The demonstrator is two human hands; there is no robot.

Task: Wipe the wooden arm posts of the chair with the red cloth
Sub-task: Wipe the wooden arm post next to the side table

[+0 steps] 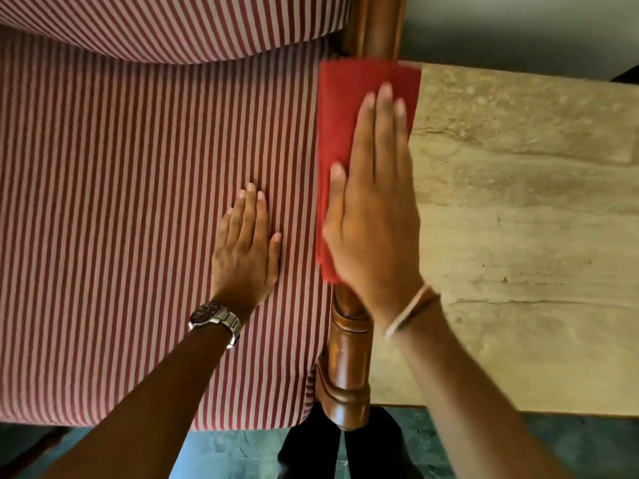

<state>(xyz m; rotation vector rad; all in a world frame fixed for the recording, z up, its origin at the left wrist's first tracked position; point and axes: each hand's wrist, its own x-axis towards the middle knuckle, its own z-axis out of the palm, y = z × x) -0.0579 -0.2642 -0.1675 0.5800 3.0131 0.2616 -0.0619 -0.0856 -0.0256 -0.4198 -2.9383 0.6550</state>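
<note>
The red cloth (345,108) lies spread over the chair's right wooden armrest, hiding most of its top. My right hand (373,209) presses flat on the cloth, fingers straight and together, pointing toward the chair back. The carved brown wooden arm post (347,368) shows below my wrist at the chair's front edge, and another post (377,25) shows beyond the cloth at the back. My left hand (247,250), with a wristwatch, rests palm down on the red-and-white striped seat cushion (138,219), just left of the armrest, holding nothing.
A striped back cushion (173,25) overhangs the seat at the top. To the right of the chair lies a beige marble-like floor (518,236), with darker green flooring (221,451) at the bottom. My dark shoe or trouser leg (307,447) shows under the front post.
</note>
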